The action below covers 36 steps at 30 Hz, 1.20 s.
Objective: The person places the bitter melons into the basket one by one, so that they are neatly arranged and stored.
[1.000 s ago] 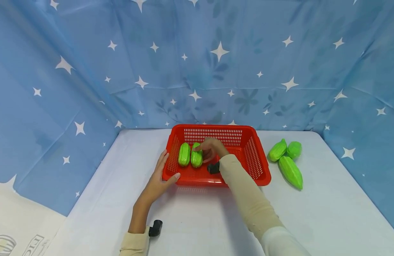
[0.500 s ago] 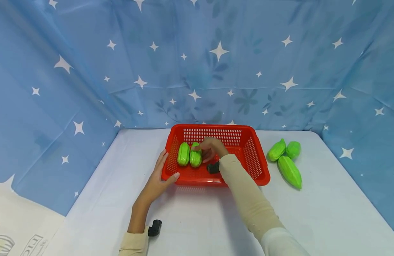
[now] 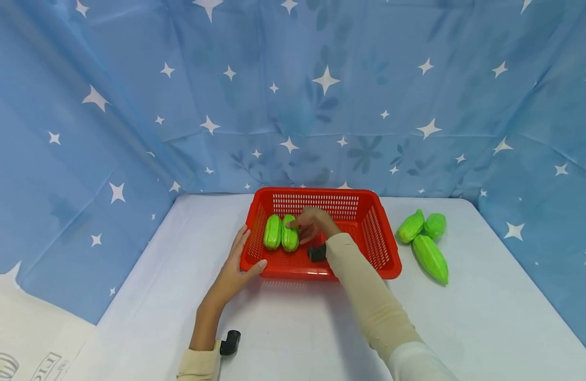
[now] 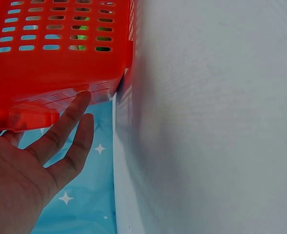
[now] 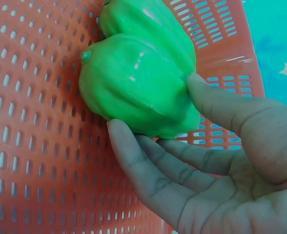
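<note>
Inside the red plastic basket (image 3: pixel 293 269), two green ridged fruits lie side by side near the left wall. My right hand (image 3: pixel 317 219) reaches in from the right and holds the right-hand fruit (image 3: pixel 290 235). In the right wrist view, the thumb (image 5: pixel 214 97) touches one side of that fruit and the curled fingers (image 5: pixel 143 165) the other. The left-hand fruit (image 3: pixel 273 232) lies close against it. My left hand (image 3: pixel 232 275) rests at the basket's front left corner, fingers fairly straight along the outside and thumb spread to the front rim.
Right of the basket, two green fruits (image 3: pixel 410 226) (image 3: pixel 431 259) and a rounder green one (image 3: pixel 435 226) lie on the white tabletop (image 3: pixel 493 317). A blue star-patterned curtain (image 3: pixel 283 95) closes off the back and sides.
The right-hand fruit has shifted slightly left, closer to its neighbour, and more of its far end shows beside my right fingers. My left hand stays at the basket corner.
</note>
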Motion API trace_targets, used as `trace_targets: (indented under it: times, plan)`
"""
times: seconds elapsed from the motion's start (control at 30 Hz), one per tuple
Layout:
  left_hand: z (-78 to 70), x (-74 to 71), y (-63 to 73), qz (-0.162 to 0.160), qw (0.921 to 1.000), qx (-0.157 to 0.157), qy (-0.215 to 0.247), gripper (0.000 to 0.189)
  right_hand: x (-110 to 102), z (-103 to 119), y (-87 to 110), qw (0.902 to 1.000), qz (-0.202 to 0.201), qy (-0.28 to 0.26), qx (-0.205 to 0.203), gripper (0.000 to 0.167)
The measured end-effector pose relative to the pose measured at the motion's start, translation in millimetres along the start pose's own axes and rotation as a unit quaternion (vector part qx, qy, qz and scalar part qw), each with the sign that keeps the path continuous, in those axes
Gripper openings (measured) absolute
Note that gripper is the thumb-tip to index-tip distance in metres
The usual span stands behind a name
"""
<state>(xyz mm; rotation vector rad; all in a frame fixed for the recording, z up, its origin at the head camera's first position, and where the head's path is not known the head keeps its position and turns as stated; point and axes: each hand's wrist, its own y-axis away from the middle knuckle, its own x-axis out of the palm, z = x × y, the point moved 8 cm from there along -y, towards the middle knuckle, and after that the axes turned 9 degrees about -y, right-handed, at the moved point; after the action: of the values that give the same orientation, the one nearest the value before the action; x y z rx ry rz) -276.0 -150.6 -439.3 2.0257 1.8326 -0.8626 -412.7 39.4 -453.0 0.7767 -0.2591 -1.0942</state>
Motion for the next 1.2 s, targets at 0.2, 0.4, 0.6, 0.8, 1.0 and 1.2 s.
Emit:
trace_targets:
  times: [0.2,0.4,0.6,0.8,1.0,1.2]
  plan:
    - [-0.6,0.0,0.9,-0.004,1.0000,0.002,-0.004,0.089,1.7,-0.9,-3.0,1.0000,-0.004,0.004,-0.003,0.039]
    - [-2.1,0.9,0.2,-0.005,1.0000,0.005,-0.003,0.088,0.3,-0.8,-1.2,1.0000,-0.002,0.003,-0.008,0.040]
    - [-2.6,0.6,1.7,-0.004,1.0000,0.006,-0.005,0.089,0.6,-4.7,0.5,1.0000,0.005,-0.001,0.004,0.043]
    - [-2.3,-0.8,1.7,-0.005,0.9999,0.004,-0.009,0.089,-3.0,-2.5,2.9,0.9999,-0.008,-0.007,-0.006,0.046]
    - [-3.0,-0.8,1.1,-0.004,1.0000,0.001,-0.005,0.088,-2.9,-0.2,3.9,0.9999,-0.009,0.002,-0.006,0.040]
    - [-3.3,0.0,1.8,-0.005,1.0000,0.003,-0.005,0.089,-2.0,-1.4,5.2,0.9997,-0.018,0.003,-0.014,0.035]
